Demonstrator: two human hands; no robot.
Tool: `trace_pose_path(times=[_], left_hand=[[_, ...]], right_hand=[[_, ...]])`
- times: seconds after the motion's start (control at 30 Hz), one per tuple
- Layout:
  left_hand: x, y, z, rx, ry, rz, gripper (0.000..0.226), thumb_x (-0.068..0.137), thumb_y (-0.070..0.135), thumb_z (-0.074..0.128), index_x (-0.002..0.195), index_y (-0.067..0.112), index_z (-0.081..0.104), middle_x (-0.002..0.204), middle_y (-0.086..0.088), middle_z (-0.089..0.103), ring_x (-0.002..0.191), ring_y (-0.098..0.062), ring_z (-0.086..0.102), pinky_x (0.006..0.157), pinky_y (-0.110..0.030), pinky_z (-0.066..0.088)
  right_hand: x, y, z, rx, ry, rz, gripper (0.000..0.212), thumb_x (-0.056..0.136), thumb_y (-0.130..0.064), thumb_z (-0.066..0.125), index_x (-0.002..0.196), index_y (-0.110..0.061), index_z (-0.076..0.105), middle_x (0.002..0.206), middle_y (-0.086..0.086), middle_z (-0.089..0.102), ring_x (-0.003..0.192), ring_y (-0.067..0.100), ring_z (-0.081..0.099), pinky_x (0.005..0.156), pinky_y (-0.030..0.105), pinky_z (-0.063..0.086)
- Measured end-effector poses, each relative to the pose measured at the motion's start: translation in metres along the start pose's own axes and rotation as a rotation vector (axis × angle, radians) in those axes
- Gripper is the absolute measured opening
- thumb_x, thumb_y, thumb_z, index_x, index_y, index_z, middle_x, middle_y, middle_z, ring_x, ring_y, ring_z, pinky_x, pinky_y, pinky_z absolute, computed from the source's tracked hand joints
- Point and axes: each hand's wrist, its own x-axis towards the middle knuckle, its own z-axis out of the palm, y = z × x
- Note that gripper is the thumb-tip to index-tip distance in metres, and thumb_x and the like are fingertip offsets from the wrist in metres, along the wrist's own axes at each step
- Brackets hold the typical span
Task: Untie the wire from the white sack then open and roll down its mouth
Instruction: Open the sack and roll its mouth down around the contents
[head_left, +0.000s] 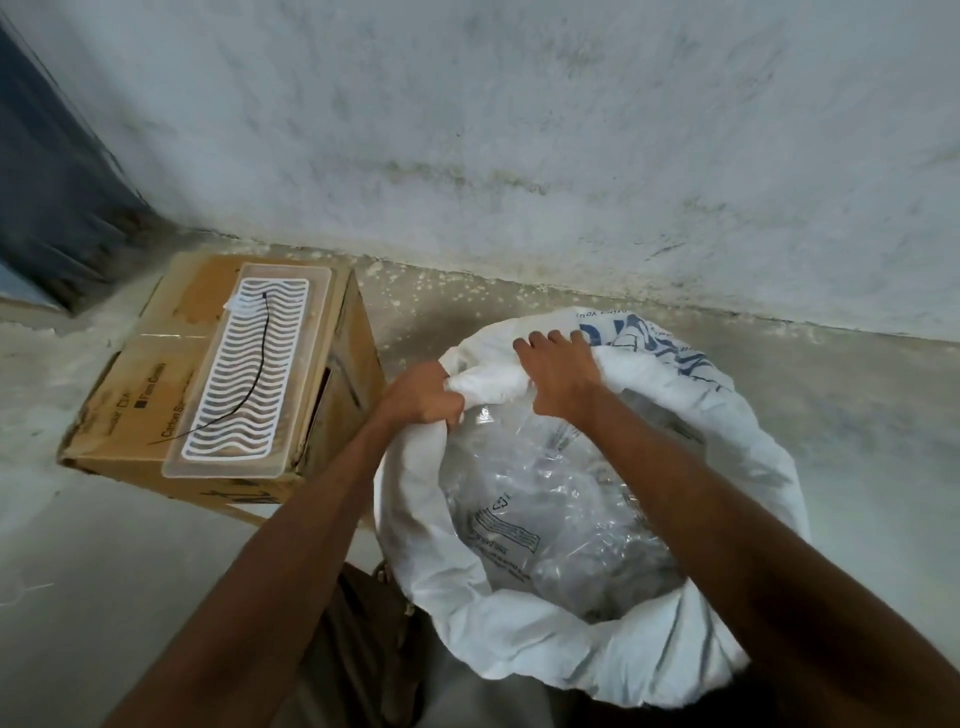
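We see the white sack (587, 623) on the floor beside a cardboard box (208, 415); left hand (421, 397) and right hand (558, 371) clench its far rolled rim. Soft, light fabric; we judge the rim the best hold.

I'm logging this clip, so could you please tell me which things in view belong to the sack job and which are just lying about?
Part of the job:
white sack
wire
left hand
right hand
clear plastic liner

Just lying about:
cardboard box
slotted plastic tray
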Motion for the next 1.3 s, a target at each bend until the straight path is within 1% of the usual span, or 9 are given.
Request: trace_pose_path(times=[0.17,0.37,0.57,0.67,0.8,0.97,1.1,1.2,1.3], left_hand=[[0.008,0.031,0.008,0.277,0.034,0.119,0.115,0.045,0.056,0.083,0.145,0.023,0.038,0.135,-0.009,0.053,0.121,-0.031,0.054,0.095,-0.040,0.050],[0.006,0.069,0.021,0.228,0.146,0.214,0.063,0.062,0.048,0.069,0.122,0.033,0.059,0.118,0.007,0.070,0.107,-0.023,0.067,0.086,-0.034,0.055],[0.037,0.082,-0.010,0.184,-0.160,0.068,0.043,0.064,0.018,0.072,0.106,0.013,0.069,0.119,-0.009,0.069,0.094,-0.027,0.065,0.080,-0.032,0.055],[0.042,0.081,-0.015,0.237,-0.244,0.102,0.050,0.068,0.022,0.084,0.114,0.013,0.069,0.118,-0.008,0.069,0.091,-0.023,0.064,0.079,-0.030,0.053],[0.033,0.105,0.015,0.558,0.198,0.290,0.098,0.059,0.049,0.083,0.142,0.017,0.042,0.130,-0.012,0.056,0.118,-0.031,0.054,0.094,-0.041,0.050],[0.030,0.145,0.041,0.493,0.272,0.392,0.053,0.074,0.032,0.065,0.123,0.016,0.052,0.111,-0.007,0.064,0.104,-0.032,0.063,0.077,-0.036,0.043],[0.042,0.155,0.023,0.301,0.078,0.204,0.046,0.082,0.048,0.050,0.115,0.020,0.066,0.116,-0.004,0.071,0.104,-0.031,0.066,0.082,-0.037,0.046],[0.059,0.160,0.000,0.183,-0.153,0.108,0.049,0.065,0.030,0.063,0.110,0.012,0.072,0.119,-0.011,0.071,0.103,-0.031,0.066,0.087,-0.037,0.054],[0.070,0.166,0.000,0.287,-0.240,0.088,0.071,0.072,0.030,0.080,0.135,0.011,0.054,0.132,-0.014,0.061,0.114,-0.032,0.059,0.097,-0.040,0.051]], right_hand=[[-0.008,0.013,-0.011,0.245,-0.070,0.121,0.052,0.078,-0.031,0.071,0.126,-0.016,0.056,0.116,0.008,0.064,0.103,0.028,0.066,0.080,0.034,0.046],[-0.002,0.023,-0.040,0.481,-0.476,0.108,0.063,0.067,-0.005,0.079,0.127,-0.003,0.059,0.118,0.015,0.067,0.093,0.030,0.064,0.059,0.027,0.043],[-0.037,0.048,-0.006,0.143,0.032,0.144,0.077,0.065,-0.029,0.082,0.133,-0.021,0.049,0.129,0.003,0.054,0.121,0.028,0.053,0.097,0.048,0.043],[-0.057,0.064,0.017,0.039,0.034,0.378,0.080,0.073,-0.033,0.082,0.140,-0.016,0.041,0.134,0.008,0.052,0.119,0.030,0.056,0.098,0.050,0.046],[-0.057,0.083,0.018,0.280,-0.101,0.398,0.057,0.076,-0.030,0.077,0.126,-0.015,0.055,0.115,0.005,0.063,0.105,0.027,0.066,0.085,0.039,0.055],[-0.044,0.106,-0.012,0.617,-0.425,0.306,0.023,0.065,-0.004,0.078,0.073,-0.007,0.056,0.071,0.001,0.057,0.069,0.023,0.060,0.052,0.024,0.043],[-0.050,0.115,-0.012,0.566,-0.234,0.295,0.058,0.064,-0.018,0.085,0.115,-0.008,0.059,0.107,0.006,0.064,0.098,0.026,0.063,0.072,0.032,0.053],[-0.071,0.104,0.008,0.220,-0.052,0.464,0.094,0.065,-0.031,0.085,0.143,-0.017,0.035,0.129,0.006,0.054,0.117,0.031,0.057,0.088,0.048,0.049],[-0.086,0.114,0.028,0.248,-0.074,0.563,0.076,0.070,-0.030,0.085,0.135,-0.017,0.048,0.118,0.005,0.062,0.105,0.026,0.066,0.078,0.039,0.050]])
